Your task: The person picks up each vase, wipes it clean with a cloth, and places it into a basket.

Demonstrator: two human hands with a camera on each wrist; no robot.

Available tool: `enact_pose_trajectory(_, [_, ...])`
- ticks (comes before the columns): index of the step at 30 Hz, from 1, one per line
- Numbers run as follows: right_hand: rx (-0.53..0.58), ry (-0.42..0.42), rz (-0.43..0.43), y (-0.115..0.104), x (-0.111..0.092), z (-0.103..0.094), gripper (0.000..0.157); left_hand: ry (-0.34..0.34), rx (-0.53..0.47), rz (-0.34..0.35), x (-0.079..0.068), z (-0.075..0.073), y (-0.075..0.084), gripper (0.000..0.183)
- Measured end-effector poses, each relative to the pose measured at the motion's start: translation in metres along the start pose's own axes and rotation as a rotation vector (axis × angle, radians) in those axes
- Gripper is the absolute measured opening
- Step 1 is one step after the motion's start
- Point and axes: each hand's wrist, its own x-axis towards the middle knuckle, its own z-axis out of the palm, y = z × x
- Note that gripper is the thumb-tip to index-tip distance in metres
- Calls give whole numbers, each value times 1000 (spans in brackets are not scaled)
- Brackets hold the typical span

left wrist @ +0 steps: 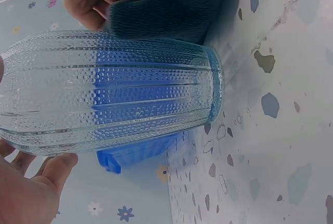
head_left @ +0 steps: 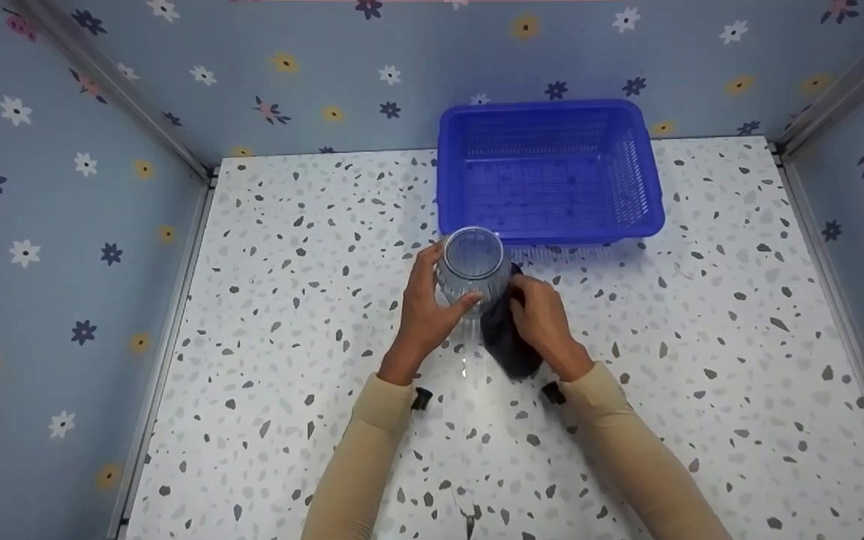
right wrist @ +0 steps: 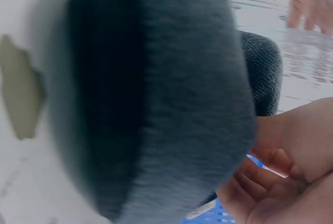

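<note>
A clear ribbed glass jar (head_left: 475, 262) stands upright in front of the basket, its round mouth facing up. My left hand (head_left: 426, 311) grips it from the left, thumb across the near side and fingers around the far side. In the left wrist view the jar's dimpled wall (left wrist: 140, 89) shows, and its base is at or very near the tabletop. My right hand (head_left: 543, 319) pinches a dark, fluffy cloth (head_left: 508, 346) beside the jar's right side. The folded cloth (right wrist: 192, 94) fills much of the right wrist view and partly hides those fingers.
A blue plastic basket (head_left: 550, 238) with slotted walls stands just behind the jar, against the flowered back wall (head_left: 417, 75). Flowered panels close in the left and right sides. The speckled white tabletop (head_left: 289, 300) extends around both hands.
</note>
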Motion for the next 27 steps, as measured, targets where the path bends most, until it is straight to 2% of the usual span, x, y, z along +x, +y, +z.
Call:
enact_pose_trajectory(4, [46, 17, 6, -13, -1, -19, 9, 2, -15, 7, -1, 1, -1, 80])
enact_pose_trajectory(12, [78, 133, -63, -47, 0, -54, 11, 5, -16, 21, 0, 1, 0, 79])
enact_pose_trajectory(18, [41, 177, -136, -66, 3, -59, 11, 1, 6, 7, -1, 1, -1, 75])
enact_pose_trajectory(27, [15, 198, -127, -67, 1, -55, 10, 7, 1, 28, 0, 0, -2, 76])
